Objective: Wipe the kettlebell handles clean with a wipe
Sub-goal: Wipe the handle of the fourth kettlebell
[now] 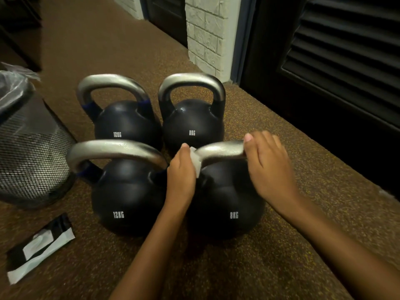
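Both forearms enter from the bottom edge, bare, converging forward and slightly inward. Left hand (pixel 183 169): back of hand facing up, wrist straight, fingers curled under and closed around a white wipe (pixel 196 160), pressing it onto the left bend of the near-right kettlebell handle (pixel 220 149); thumb tip visible at the top of the fist. Right hand (pixel 270 163): palm down, draped over the right end of the same handle, thumb (pixel 249 139) extended forward along the bar with nail visible, remaining fingers wrapped over the far side and partly hidden. Slight motion blur on both hands. Hands close together, not touching
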Demonstrator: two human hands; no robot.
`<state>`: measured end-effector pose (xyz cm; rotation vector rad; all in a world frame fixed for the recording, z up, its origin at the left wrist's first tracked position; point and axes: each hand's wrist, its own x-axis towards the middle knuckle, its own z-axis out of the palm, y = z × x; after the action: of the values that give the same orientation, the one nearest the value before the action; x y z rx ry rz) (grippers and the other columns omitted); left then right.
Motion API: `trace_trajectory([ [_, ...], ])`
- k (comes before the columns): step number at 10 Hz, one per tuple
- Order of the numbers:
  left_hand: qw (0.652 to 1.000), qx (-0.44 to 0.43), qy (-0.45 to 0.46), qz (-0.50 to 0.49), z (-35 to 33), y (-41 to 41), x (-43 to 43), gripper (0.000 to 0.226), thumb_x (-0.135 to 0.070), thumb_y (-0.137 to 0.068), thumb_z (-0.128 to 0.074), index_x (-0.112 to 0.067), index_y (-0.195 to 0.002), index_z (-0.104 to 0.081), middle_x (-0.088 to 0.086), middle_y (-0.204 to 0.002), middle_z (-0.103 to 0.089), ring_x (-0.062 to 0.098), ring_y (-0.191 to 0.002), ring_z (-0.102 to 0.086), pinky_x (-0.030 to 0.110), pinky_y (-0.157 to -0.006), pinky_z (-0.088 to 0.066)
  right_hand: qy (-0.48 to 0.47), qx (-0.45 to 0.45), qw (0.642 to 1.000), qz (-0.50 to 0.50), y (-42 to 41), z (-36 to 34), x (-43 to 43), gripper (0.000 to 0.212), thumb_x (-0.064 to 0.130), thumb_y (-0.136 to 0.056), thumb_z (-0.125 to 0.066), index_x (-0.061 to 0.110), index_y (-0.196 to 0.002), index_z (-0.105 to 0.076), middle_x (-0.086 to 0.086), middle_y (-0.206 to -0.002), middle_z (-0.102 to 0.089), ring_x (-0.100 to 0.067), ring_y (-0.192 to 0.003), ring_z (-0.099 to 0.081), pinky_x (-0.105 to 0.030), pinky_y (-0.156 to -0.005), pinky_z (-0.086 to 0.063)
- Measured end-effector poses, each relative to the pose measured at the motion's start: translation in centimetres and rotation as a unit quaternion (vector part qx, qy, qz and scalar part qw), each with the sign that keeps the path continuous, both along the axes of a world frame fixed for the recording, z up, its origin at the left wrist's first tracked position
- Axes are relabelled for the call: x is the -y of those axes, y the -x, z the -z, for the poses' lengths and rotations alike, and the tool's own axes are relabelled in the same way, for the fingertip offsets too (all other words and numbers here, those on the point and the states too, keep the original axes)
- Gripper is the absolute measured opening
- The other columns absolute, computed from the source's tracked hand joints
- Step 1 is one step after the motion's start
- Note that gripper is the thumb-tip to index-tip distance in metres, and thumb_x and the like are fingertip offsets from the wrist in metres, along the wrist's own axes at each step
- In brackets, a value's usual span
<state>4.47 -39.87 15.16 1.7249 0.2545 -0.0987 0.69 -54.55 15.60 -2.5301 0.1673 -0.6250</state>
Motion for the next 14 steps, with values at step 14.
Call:
trace_trajectory([
  [14,0.777,0.38,-0.455,0.212,-3.2,0.1,2.2,0.023,-0.016,-0.095,-0.04,-0.005,-0.104,-0.058,0.008,-0.083,-0.065,0.028,-0.075,-0.064,0.041,-0.078,-0.043,-0.001,0.003,1.0,-0.008,0.0,0.2,0.2,0.048,0.045,-0.095,-0.013,0.017,-0.095,-0.052,0.005,-0.091,-0.048,-0.018,-0.09,-0.045,-0.037,-0.082,-0.038],
])
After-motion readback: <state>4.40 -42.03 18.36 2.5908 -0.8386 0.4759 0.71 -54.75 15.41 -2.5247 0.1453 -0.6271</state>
